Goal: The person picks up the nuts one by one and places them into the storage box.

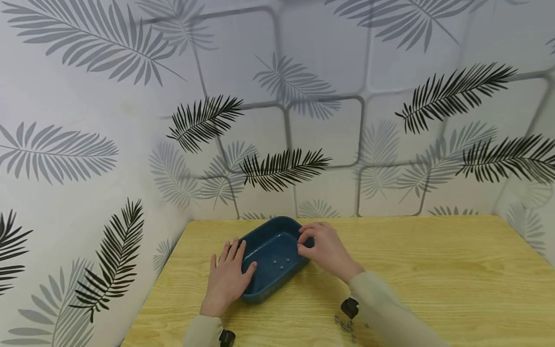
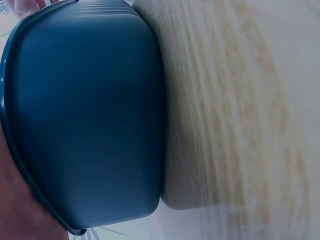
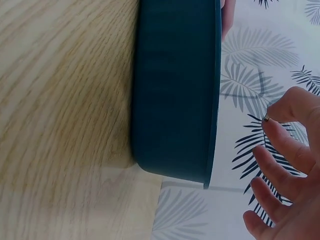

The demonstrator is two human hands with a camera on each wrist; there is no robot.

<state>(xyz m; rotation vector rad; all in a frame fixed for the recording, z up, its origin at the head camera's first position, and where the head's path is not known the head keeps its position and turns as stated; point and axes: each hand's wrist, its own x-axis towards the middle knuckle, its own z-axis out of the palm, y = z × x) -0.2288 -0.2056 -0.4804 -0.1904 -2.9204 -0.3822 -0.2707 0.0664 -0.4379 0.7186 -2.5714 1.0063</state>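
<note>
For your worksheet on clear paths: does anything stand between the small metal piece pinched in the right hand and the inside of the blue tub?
Nothing visible does. The right hand pinches the small metal piece just above the blue tub rim; the tub is open-topped, holding only a few small pieces.

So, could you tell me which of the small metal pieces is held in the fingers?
The one pinched by the right hand above the blue tray; the small metal piece shows at its fingertips, unlike those lying loose.

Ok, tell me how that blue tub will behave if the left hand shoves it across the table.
The blue tub looks like thin moulded plastic, so probably light and stiff. Its broad flat base sits on the smooth wooden table, so it should slide rather than tip. The small metal pieces inside would likely skitter about. The left hand rests against its rim.
</note>
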